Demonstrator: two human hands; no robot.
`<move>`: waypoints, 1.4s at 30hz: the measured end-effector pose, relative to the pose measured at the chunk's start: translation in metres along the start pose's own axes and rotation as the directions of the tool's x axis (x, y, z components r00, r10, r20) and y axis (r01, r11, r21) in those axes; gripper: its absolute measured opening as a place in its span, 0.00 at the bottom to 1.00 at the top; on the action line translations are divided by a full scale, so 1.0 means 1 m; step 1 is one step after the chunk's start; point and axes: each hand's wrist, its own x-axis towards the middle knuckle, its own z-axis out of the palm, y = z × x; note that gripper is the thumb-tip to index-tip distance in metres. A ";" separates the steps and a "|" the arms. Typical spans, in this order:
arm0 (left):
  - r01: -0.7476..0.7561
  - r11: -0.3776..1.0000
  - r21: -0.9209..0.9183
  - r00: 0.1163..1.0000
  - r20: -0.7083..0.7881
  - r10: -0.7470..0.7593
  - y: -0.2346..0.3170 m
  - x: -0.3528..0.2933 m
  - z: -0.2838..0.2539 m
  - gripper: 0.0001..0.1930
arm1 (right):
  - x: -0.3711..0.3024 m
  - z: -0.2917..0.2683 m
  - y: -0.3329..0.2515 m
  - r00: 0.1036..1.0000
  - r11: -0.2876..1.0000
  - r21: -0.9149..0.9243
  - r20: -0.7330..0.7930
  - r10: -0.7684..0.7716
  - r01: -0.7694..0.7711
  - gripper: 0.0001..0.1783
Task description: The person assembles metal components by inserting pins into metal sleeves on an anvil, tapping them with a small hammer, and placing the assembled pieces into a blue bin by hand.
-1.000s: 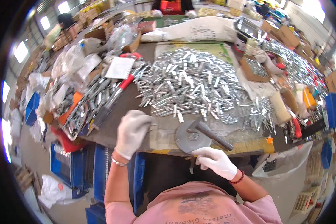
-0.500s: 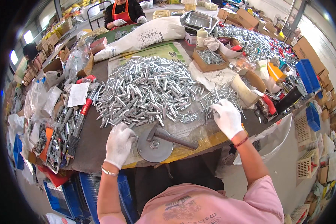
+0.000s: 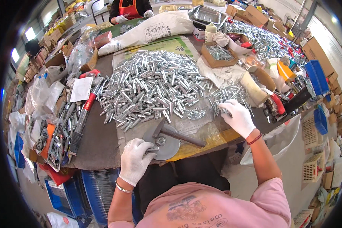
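My gloved left hand [image 3: 136, 160] is closed on a short silver metal sleeve [image 3: 152, 149], held over the left edge of a round grey metal disc [image 3: 170, 151]. A hammer [image 3: 183, 137] lies across that disc, its handle pointing right. On the disc, beside the hammer, sits a small nut-like metal piece [image 3: 160, 141]. My gloved right hand [image 3: 238, 118] is at the near edge of a heap of thin metal pins [image 3: 231, 94], fingers curled together; what they grip is too small to make out. A large pile of similar sleeves [image 3: 152, 85] covers the table's middle.
Small screw-like parts [image 3: 195, 113] lie between the pile and the pins. A cardboard box of pins [image 3: 217, 55] stands behind. Wrenches and tools [image 3: 70, 123] crowd the left; a blue bin [image 3: 316, 78] stands at right. Across the table sits a person in a red apron [image 3: 130, 10].
My left hand has come from the sleeve pile's near edge to the disc, now with a sleeve in it. The right hand stays by the pins. The view has shifted slightly.
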 end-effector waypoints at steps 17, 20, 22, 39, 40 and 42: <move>0.015 0.998 -0.068 0.999 -0.041 -0.017 -0.003 -0.007 0.008 0.07 | 0.023 0.039 -0.025 0.988 0.988 -0.092 -0.101 0.117 -0.126 0.03; -0.011 0.996 -0.091 0.999 -0.044 0.007 -0.005 -0.003 0.008 0.06 | 0.022 0.034 -0.031 0.985 0.999 -0.038 -0.170 0.026 -0.033 0.05; -0.014 0.995 -0.097 0.998 -0.059 0.009 -0.008 -0.006 0.012 0.06 | 0.022 0.035 -0.048 0.963 0.995 0.087 -0.268 -0.019 0.044 0.05; 0.014 0.992 -0.122 0.997 -0.069 -0.023 -0.010 -0.017 0.015 0.06 | -0.015 0.056 -0.160 0.945 0.934 0.256 0.148 -0.292 0.248 0.07; 0.015 0.995 -0.096 0.997 -0.070 -0.022 -0.010 -0.018 0.016 0.06 | -0.018 0.062 -0.165 0.937 0.943 0.198 0.174 -0.301 0.266 0.08; 0.016 0.997 -0.070 0.997 -0.068 -0.020 -0.009 -0.018 0.016 0.06 | -0.019 0.072 -0.166 0.937 0.941 0.192 0.159 -0.312 0.281 0.06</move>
